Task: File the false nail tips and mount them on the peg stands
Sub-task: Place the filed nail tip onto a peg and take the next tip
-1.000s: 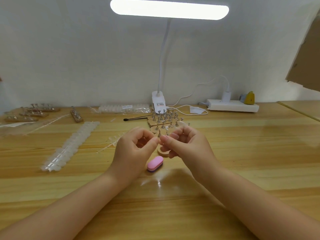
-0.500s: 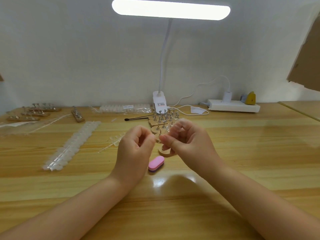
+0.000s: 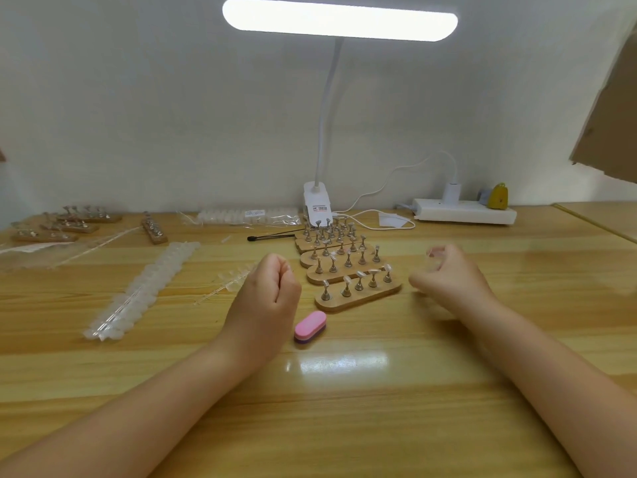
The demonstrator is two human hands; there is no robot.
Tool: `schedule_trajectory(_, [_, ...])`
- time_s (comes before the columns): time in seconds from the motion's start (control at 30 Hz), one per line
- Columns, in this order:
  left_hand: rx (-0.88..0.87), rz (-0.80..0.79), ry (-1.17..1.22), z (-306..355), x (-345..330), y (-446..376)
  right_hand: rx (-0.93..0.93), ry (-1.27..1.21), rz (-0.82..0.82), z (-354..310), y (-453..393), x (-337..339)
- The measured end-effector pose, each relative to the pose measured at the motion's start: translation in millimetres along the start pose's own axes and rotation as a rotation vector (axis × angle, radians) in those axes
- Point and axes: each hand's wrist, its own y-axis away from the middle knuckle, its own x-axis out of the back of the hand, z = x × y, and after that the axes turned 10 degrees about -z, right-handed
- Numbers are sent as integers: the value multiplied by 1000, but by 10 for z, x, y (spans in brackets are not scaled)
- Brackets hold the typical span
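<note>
Parted now — left hand [image 3: 272, 291] fisted (contents hidden), right hand [image 3: 448, 274] blurred, grip unclear, beside peg stands [image 3: 358, 291].

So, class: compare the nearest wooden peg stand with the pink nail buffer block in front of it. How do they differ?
The nearest peg stand is pale wood; the buffer block is pink on top with a darker layer beneath. The stand carries upright metal pegs, some capped with nail tips; the block's top is bare. The stand looks longer. Both are flat, round-ended, and lie untouched on the table.
</note>
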Motion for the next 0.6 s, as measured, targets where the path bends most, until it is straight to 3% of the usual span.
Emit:
schedule_trajectory(0.07, [-8, -31, -70, -8, 3, 7, -70, 236, -56, -9, 2, -22])
schedule_trajectory(0.13, [-27, -66, -134, 3, 3, 21, -26, 425, 31, -27, 52, -53])
schedule_trajectory(0.3, [-124, -139, -356, 49, -11, 51, 675, 396, 396, -168, 284, -175])
schedule_trajectory(0.37, [-157, -154, -404, 60, -16, 60, 845, 239, 229, -304, 433, -309])
schedule_trajectory(0.47, [-180, -138, -458, 59, -2, 68, 916, 121, -127, -389, 608, -530])
schedule_trajectory(0.6, [-179, -109, -509, 40, 25, 62, 977, 143, -115, -372, 603, -597])
